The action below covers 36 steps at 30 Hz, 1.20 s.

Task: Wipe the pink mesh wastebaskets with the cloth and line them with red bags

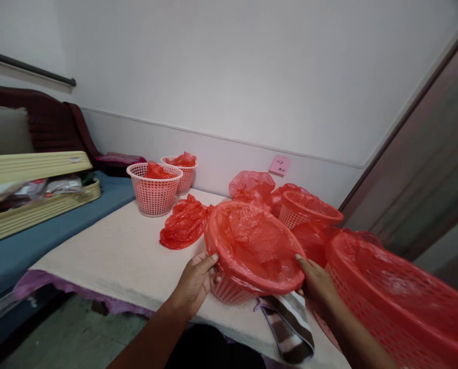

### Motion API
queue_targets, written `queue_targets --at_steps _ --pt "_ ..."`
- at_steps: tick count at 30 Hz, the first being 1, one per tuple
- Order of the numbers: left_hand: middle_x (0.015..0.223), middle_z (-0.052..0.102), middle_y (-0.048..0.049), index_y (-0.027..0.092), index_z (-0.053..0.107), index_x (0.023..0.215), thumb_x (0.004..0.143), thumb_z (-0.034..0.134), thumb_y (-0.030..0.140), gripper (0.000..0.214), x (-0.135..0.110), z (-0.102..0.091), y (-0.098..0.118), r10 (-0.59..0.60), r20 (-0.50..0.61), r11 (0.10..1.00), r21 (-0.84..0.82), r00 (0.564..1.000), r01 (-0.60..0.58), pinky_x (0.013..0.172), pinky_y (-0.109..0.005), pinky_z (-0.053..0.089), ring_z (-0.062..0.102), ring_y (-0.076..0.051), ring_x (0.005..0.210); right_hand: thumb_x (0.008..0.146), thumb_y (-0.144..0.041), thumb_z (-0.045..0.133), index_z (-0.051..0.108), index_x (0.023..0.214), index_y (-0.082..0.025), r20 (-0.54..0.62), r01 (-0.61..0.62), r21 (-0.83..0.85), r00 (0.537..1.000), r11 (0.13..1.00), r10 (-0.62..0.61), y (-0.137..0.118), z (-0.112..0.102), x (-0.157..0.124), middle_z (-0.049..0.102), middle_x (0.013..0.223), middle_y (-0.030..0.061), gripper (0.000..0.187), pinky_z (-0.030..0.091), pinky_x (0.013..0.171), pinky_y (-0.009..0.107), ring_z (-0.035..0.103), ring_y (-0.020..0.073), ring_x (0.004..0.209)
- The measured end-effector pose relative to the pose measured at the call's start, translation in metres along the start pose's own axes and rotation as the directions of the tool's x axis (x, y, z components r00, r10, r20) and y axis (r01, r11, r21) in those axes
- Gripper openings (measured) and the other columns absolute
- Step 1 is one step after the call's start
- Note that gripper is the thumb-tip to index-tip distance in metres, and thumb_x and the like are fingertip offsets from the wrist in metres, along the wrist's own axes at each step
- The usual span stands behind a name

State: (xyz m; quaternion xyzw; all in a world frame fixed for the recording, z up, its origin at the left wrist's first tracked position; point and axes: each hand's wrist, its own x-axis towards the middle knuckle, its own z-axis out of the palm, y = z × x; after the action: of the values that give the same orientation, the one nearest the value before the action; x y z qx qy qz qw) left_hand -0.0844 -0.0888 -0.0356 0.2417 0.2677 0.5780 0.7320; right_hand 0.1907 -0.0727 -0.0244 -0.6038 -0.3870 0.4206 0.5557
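A white mesh plastic basket lined with a red plastic bag [257, 241] stands at the table's front, its rim covered by the folded-over bag. My left hand [198, 279] grips the rim at the near left, thumb on top. On the right side of the same rim, my right hand [316, 282] is closed with its thumb over the bag. A crumpled red plastic bag [185, 223] lies to the left of the basket. Beneath the basket's right side, a striped cloth [288, 328] hangs over the table edge.
Two white baskets [154, 192] with red bags inside stand at the back left. Bag-lined baskets [390, 297] crowd the right side, with another lined basket [309, 205] behind. A pink note [280, 165] is on the wall. A yellow case [37, 169] lies on the blue bed [116, 187].
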Motion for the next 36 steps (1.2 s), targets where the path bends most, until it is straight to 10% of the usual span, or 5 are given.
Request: queue_targets --at_steps 13,23,36 --pt "0.06 0.06 -0.0001 0.014 0.056 0.072 0.066 0.076 0.033 0.028 0.012 -0.007 -0.013 0.074 -0.135 0.978 0.204 0.988 -0.045 0.046 -0.018 0.04 0.054 -0.008 0.051 0.068 -0.057 0.073 0.049 0.067 -0.02 0.102 -0.042 0.141 0.994 0.989 0.028 0.006 -0.004 0.008 0.05 0.042 -0.0059 0.044 0.031 0.035 0.019 0.041 0.0076 0.034" --pt "0.055 0.057 0.0065 0.019 0.056 0.078 0.07 0.073 0.036 0.025 -0.005 0.002 0.016 0.397 -0.188 0.861 0.415 0.899 -0.294 0.048 -0.017 0.041 0.051 -0.006 0.048 0.07 -0.057 0.071 0.05 0.07 -0.02 0.093 -0.042 0.132 0.995 0.99 0.03 0.002 -0.001 0.007 0.051 0.042 -0.0058 0.043 0.031 0.035 0.019 0.041 0.0076 0.034" --pt "0.07 0.063 -0.0018 0.015 0.06 0.082 0.076 0.07 0.035 0.023 0.014 0.015 0.015 0.085 -0.055 0.967 0.244 0.995 -0.07 0.051 -0.02 0.049 0.058 -0.01 0.057 0.075 -0.052 0.069 0.053 0.076 -0.019 0.086 -0.066 0.132 0.995 0.989 0.055 0.001 0.0 0.011 0.052 0.045 -0.0054 0.037 0.032 0.033 0.017 0.044 0.0077 0.036"
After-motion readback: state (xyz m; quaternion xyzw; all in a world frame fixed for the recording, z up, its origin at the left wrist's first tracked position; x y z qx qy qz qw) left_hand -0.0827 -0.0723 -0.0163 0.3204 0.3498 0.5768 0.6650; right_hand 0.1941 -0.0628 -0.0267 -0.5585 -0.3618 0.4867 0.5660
